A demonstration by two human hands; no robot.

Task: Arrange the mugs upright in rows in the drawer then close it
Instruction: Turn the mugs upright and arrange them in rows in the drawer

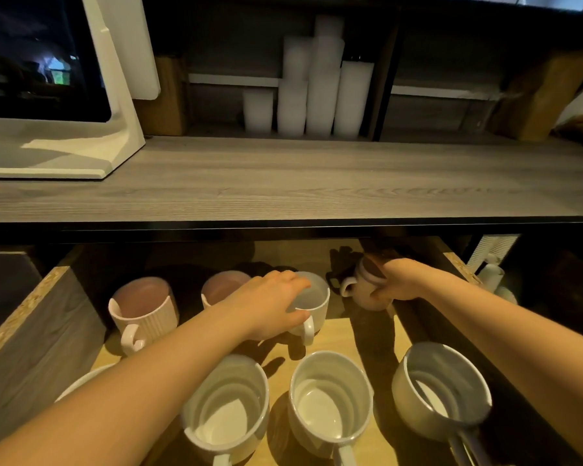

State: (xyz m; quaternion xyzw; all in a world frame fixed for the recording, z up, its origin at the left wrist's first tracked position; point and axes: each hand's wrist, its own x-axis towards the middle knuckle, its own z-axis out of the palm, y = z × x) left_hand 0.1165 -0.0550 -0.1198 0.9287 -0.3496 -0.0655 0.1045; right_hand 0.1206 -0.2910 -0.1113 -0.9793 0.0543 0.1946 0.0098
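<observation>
2 hands engaged: our left hand [273, 301] clamps white mug [317, 297] at rim, right hand [401, 280] wraps tilted mug [364, 290]. Risk: we swing tilted mug upright, it strikes white mug, chips.

A grey wood-grain desk [317, 183] spans the view. On its left end stands a dark screen [31, 62] on a white stand [115, 105]. In a recess at the back, stacks of white cups [317, 92] of differing heights stand close together. One wooden block [167, 95] sits left of the stacks, behind the stand. Another tilted block [546, 95] sits at far right.
</observation>
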